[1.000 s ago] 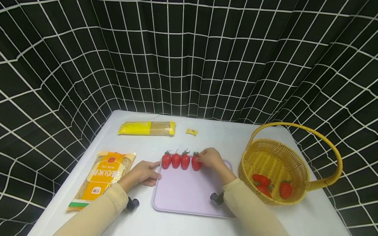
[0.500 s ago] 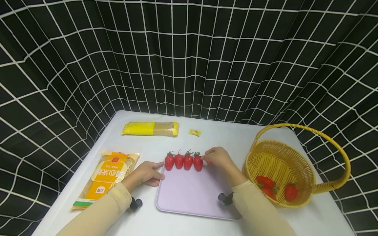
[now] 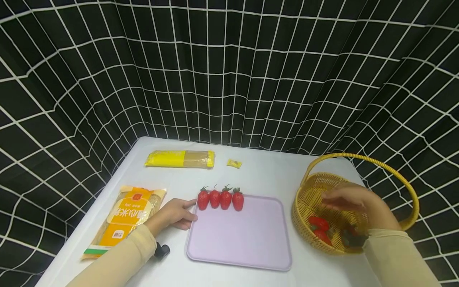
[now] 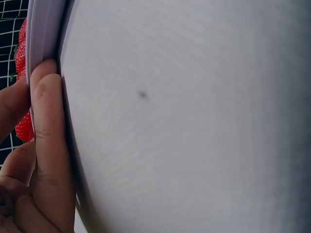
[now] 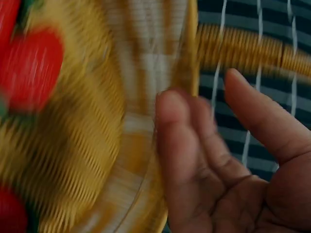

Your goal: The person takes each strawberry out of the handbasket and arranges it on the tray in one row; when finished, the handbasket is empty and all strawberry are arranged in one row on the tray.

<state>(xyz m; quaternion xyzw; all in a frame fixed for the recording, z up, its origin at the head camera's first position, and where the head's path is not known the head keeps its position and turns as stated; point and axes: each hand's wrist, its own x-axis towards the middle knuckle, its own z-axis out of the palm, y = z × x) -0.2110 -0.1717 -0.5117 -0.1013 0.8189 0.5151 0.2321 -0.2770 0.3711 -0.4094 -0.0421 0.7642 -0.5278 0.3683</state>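
My left hand rests at the left edge of a pale lilac tray, fingertips right at the rim. In the left wrist view, straight fingers lie along the tray's side wall. Along the tray's far left edge, several red strawberries stand in a row, green tops away from me. My right hand, blurred, is over the wicker basket at the right, holding nothing. The right wrist view shows its fingers and thumb spread apart near the basket wall. Strawberries lie inside the basket, partly hidden by the hand.
An orange-and-clear food packet lies on the left of the white table. A yellow noodle-like packet and a small yellow wrapped piece are toward the back. The basket's tall handle arches over its right side.
My right hand pressed the rightmost strawberry closer to the others in the row, let go, and moved right to over the basket. My left hand has stayed at the tray's edge.
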